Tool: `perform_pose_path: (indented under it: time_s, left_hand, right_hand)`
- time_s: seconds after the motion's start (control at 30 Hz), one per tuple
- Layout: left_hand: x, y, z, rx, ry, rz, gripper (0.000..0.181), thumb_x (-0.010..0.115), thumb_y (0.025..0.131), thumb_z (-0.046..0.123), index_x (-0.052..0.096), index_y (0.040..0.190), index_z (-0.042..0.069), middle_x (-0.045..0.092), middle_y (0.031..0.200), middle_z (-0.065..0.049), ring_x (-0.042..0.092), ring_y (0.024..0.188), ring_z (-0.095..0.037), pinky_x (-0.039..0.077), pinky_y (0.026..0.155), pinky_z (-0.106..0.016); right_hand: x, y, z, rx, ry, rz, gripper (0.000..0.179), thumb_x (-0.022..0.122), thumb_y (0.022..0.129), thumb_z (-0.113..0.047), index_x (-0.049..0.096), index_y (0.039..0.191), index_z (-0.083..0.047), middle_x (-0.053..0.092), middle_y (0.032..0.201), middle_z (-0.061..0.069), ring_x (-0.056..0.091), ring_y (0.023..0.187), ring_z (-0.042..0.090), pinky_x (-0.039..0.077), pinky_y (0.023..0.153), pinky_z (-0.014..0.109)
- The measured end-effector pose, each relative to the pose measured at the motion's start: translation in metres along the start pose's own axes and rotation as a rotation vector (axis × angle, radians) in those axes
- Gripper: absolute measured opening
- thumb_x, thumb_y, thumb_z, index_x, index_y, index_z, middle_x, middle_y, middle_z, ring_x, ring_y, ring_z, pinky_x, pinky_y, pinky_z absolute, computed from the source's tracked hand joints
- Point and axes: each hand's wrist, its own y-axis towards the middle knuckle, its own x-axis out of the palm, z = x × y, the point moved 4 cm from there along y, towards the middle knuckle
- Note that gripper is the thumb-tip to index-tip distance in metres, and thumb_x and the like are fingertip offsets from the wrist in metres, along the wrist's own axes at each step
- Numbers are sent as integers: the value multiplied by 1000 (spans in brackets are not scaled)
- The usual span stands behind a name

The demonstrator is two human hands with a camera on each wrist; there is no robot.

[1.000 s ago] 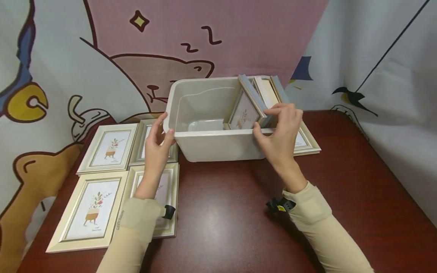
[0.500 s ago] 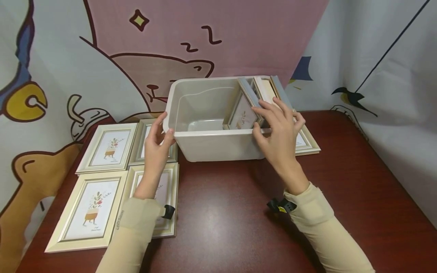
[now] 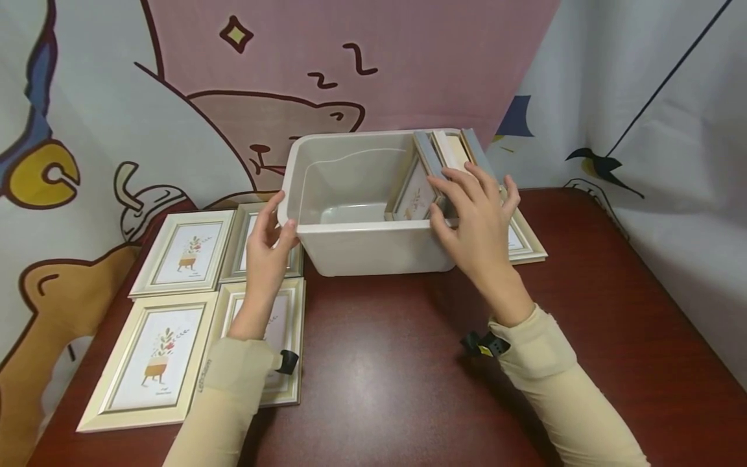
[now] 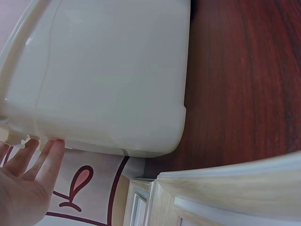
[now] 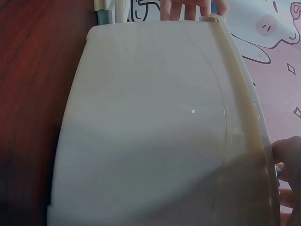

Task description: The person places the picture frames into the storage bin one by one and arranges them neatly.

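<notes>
A light grey plastic bin [image 3: 373, 250] stands on the table. At its left end my left hand [image 3: 267, 259] grips the rim; in the left wrist view the fingers of that hand [image 4: 33, 183] lie against the bin's end. Several picture frames stand on edge in the bin's right part. My right hand [image 3: 481, 230] is spread over them, with fingertips touching the leftmost upright frame [image 3: 415, 191], which leans and shows a plant picture. Its thumb is at the front rim, by that frame's near edge. The palm hides part of the frames.
Left of the bin lie several framed pictures: a cream frame [image 3: 146, 363], a paler frame [image 3: 183, 253], and others partly under my left arm. Another frame [image 3: 525, 240] lies beside the bin's right end. A printed cloth [image 3: 438, 65] hangs behind the table [image 3: 379, 363].
My right hand's fingers have let go of the frame's near corner and spread leftward over the frames' tops. The leftmost upright frame has shifted slightly right. The left hand stays on the rim.
</notes>
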Motion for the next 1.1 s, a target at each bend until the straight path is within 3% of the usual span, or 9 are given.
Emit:
perform_pose_path:
  time_s: [0.23, 0.47, 0.7, 0.8, 0.93, 1.1]
  left_hand:
    - [1, -1, 1, 8, -2, -2, 51, 56, 99, 18, 46, 149, 21, 57, 143, -7, 62, 103, -4, 60, 81, -16]
    - [1, -1, 1, 8, 5, -3, 51, 56, 99, 20, 46, 149, 21, 57, 142, -8, 62, 104, -5, 60, 82, -17]
    - [0, -1, -1, 3, 11, 0, 51, 56, 99, 21, 46, 149, 23, 57, 142, -8, 61, 104, -5, 59, 82, -16]
    - [0, -1, -1, 2, 4, -2, 51, 56, 99, 21, 46, 149, 22, 57, 142, -8, 62, 105, -5, 60, 82, -16]
    - [0, -1, -1, 0, 7, -4, 51, 56, 100, 20, 46, 149, 22, 57, 142, -9, 61, 105, -5, 60, 82, -16]
    - [0, -1, -1, 3, 9, -1, 50, 56, 100, 20, 46, 149, 22, 57, 142, -8, 62, 105, -5, 60, 82, -16]
  right_hand:
    - [1, 5, 4, 42, 5, -121, 34, 65, 92, -24, 69, 126, -20, 63, 137, 5, 46, 135, 30, 16, 119, 67]
    - [-3, 11, 7, 56, 45, -189, 35, 70, 91, -24, 69, 126, -20, 63, 137, 5, 47, 132, 31, 25, 115, 65]
    - [-12, 18, 15, 42, 165, -280, 37, 75, 89, -16, 70, 125, -14, 64, 135, 9, 50, 131, 34, 34, 109, 63]
    - [-17, 18, 21, 10, 221, -280, 38, 75, 88, -12, 69, 125, -11, 64, 135, 11, 51, 130, 34, 38, 110, 59]
    - [-28, 15, 31, -17, 265, -217, 38, 76, 86, -7, 70, 124, -8, 66, 131, 13, 54, 127, 34, 41, 110, 50]
    - [-42, 11, 48, 45, 288, -125, 37, 75, 87, -4, 71, 123, -10, 70, 127, 9, 58, 123, 29, 44, 107, 31]
